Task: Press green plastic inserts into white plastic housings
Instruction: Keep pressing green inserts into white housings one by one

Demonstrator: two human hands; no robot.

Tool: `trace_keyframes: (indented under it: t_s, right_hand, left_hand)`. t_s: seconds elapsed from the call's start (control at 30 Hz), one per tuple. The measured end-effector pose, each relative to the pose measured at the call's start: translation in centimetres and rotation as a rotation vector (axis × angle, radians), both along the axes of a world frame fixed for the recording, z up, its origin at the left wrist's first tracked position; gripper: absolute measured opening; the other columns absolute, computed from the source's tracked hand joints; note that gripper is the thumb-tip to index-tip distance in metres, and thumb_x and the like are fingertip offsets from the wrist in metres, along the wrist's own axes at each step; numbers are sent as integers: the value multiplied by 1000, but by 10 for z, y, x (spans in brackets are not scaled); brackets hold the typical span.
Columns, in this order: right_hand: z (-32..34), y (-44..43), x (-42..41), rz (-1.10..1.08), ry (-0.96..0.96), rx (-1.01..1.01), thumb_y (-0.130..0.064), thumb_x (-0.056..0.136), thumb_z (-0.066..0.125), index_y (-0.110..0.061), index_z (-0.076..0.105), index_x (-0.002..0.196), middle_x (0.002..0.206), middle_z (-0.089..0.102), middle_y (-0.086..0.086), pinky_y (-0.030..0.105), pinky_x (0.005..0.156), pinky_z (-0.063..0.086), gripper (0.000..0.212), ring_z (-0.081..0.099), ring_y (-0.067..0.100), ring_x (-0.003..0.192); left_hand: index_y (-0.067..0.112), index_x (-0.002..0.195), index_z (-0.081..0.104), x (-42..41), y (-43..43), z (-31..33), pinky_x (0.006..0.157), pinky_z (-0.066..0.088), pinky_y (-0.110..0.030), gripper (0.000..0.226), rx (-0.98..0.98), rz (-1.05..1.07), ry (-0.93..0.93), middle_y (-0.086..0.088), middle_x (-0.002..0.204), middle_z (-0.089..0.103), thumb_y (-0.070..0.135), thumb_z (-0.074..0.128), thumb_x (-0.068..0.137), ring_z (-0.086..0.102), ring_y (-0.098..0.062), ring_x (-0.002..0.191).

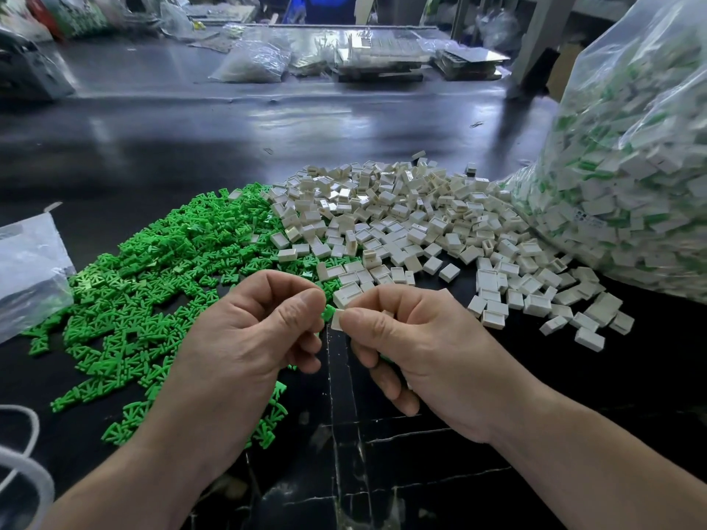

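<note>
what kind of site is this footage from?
Probably a small factory's hand-assembly bench: heaps of green inserts and white housings on a dark worktable, a big clear bag of mated parts, and the left hand and right hand joining one pair.

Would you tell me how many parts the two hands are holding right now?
2: a green insert pinched by the left hand, and right beside it a white housing pinched by the right hand. More may be hidden inside the curled fingers.
</note>
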State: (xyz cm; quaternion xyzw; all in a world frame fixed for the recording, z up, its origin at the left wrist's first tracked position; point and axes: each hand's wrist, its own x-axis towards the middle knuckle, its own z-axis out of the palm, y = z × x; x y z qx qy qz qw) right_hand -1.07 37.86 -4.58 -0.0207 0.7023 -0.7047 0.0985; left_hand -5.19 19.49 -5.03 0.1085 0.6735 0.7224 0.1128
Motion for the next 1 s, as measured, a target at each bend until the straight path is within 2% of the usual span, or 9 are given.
trace_keyframes:
  t_s: [0.13, 0.27, 0.4, 0.5, 0.63, 0.7, 0.83, 0.9, 1.0]
  right_hand:
    - [2, -1, 1, -9, 51, 38, -35, 95, 66, -24, 69, 82, 66, 60, -2, 22, 38, 40, 18, 51, 12, 48]
    - [3, -1, 2, -38, 100, 89, -34, 96, 65, -22, 67, 85, 66, 60, -4, 21, 39, 42, 17, 52, 11, 47]
    - [3, -1, 1, -53, 113, 132, -36, 96, 65, -25, 67, 87, 66, 61, -6, 22, 41, 43, 15, 54, 11, 49]
    - [2, -3, 0, -64, 122, 135, -37, 96, 64, -26, 67, 87, 66, 60, -6, 21, 40, 43, 15, 54, 10, 48]
    - [3, -1, 0, -12, 108, 98, -38, 96, 64, -24, 68, 86, 67, 60, -5, 21, 40, 42, 18, 53, 9, 48]
    - [3, 1, -1, 19, 74, 24, -38, 93, 64, -18, 68, 86, 68, 59, -1, 22, 38, 40, 21, 51, 11, 47]
    - [3, 5, -1, 76, 8, -109, -36, 91, 65, -10, 66, 86, 70, 57, 5, 20, 36, 37, 26, 48, 11, 45]
    - [4, 5, -1, 109, -22, -167, -35, 91, 64, -1, 64, 97, 70, 57, 4, 19, 36, 36, 35, 47, 10, 44]
    - [4, 4, -1, 133, -74, -246, -34, 90, 64, 8, 56, 118, 68, 57, 0, 17, 34, 35, 51, 46, 9, 44]
  left_hand:
    - [19, 84, 71, 1, 1, -1, 54, 51, -25, 22, 28, 5, 6, -8, 74, 68, 38, 72, 73, 64, -19, 65]
    - [21, 84, 71, 2, -1, -3, 54, 51, -24, 17, -13, -1, 55, -9, 76, 70, 36, 73, 76, 67, -21, 66]
    - [19, 83, 70, 3, -1, -3, 53, 52, -25, 26, -14, 16, 92, -11, 77, 71, 42, 75, 71, 69, -23, 67]
    - [19, 81, 70, 4, -1, -2, 53, 52, -25, 20, -46, 23, 112, -10, 77, 72, 37, 76, 75, 69, -23, 66]
    - [18, 79, 70, 3, -2, 3, 52, 50, -26, 23, 65, -54, -34, -11, 74, 68, 38, 77, 70, 64, -22, 62]
    - [17, 81, 71, 3, -1, 6, 49, 49, -27, 20, 140, -109, -105, -12, 71, 66, 34, 79, 73, 62, -22, 60]
    - [11, 102, 69, 7, 5, 11, 42, 48, -26, 29, 298, -269, -255, -13, 68, 63, 34, 71, 84, 61, -20, 54]
    - [9, 111, 67, 7, 5, 13, 43, 51, -26, 32, 375, -375, -322, -13, 72, 65, 30, 66, 86, 63, -19, 55]
    - [7, 113, 67, 6, 6, 14, 45, 53, -24, 32, 439, -445, -380, -14, 76, 68, 29, 65, 91, 67, -19, 59]
